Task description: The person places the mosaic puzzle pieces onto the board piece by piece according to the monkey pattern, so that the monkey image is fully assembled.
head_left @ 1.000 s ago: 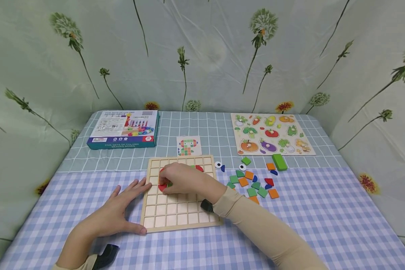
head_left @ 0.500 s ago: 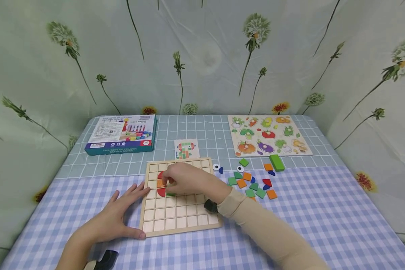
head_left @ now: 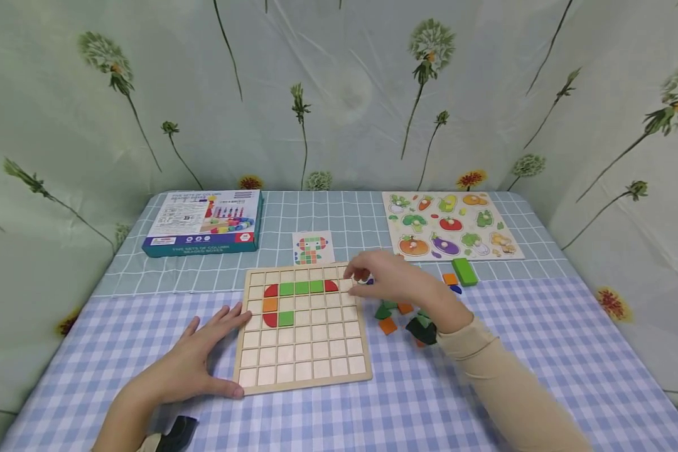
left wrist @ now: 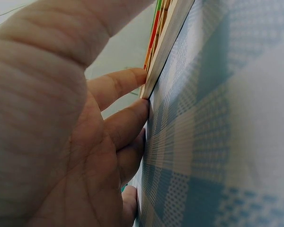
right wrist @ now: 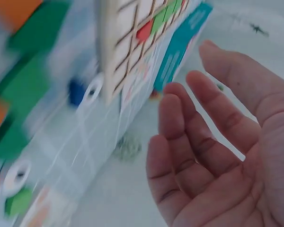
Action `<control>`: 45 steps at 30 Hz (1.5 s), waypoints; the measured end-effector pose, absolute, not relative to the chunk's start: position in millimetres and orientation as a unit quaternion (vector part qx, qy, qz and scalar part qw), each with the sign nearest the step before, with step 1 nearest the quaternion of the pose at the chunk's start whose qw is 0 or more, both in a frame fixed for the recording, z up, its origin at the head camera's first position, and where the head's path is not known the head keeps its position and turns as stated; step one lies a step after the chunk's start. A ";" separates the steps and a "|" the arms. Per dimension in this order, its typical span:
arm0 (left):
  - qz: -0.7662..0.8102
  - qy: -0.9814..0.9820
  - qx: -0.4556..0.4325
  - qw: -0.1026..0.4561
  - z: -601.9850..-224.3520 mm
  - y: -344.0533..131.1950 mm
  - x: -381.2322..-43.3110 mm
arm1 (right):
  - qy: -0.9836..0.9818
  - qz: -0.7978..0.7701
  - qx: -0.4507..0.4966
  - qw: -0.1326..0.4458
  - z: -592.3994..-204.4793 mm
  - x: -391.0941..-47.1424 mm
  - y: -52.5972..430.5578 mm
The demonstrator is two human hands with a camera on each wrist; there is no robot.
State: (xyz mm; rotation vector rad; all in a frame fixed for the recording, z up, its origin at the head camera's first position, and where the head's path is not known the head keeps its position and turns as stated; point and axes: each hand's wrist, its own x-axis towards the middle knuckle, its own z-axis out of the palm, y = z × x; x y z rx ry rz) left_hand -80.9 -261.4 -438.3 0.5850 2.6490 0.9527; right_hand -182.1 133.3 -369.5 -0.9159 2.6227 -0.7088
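Note:
A wooden grid board lies on the checked cloth. Its upper left cells hold red rounded tiles, green squares and an orange square. My left hand rests at the board's left edge with fingers spread; in the left wrist view, fingertips touch the board's side. Over the board's upper right edge hovers my right hand, its fingers loosely bent. The right wrist view shows nothing between them. Loose green and orange tiles lie right of the board, partly hidden by that hand and wrist.
A pattern card stands just behind the board. At the back left is a boxed bead set; at the back right, a vegetable puzzle board. A green block sits near the loose tiles.
My right hand has left the tiles at the board's upper left and moved right, uncovering a green square beside the lower red tile. The left hand stays at the board's edge.

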 end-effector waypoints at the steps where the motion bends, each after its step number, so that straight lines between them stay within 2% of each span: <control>1: 0.328 0.913 0.201 0.133 -438.2 -261.4 -80.9 | 0.910 -0.245 -0.304 0.141 -367.6 -181.1 141.6; 7: 0.327 0.914 0.195 0.139 -437.1 -260.9 -80.8 | 0.926 -0.240 -0.253 0.147 -363.7 -175.5 182.7; 14: 0.327 0.914 0.194 0.141 -436.8 -260.4 -80.8 | 0.925 -0.245 -0.249 0.152 -371.9 -170.9 203.9; 31: 0.325 0.915 0.198 0.137 -436.9 -260.7 -81.3 | 0.922 -0.253 -0.238 0.173 -395.3 -169.2 208.2; 45: 0.330 0.913 0.197 0.138 -436.8 -260.6 -81.4 | 0.920 -0.250 -0.251 0.168 -403.9 -170.0 205.2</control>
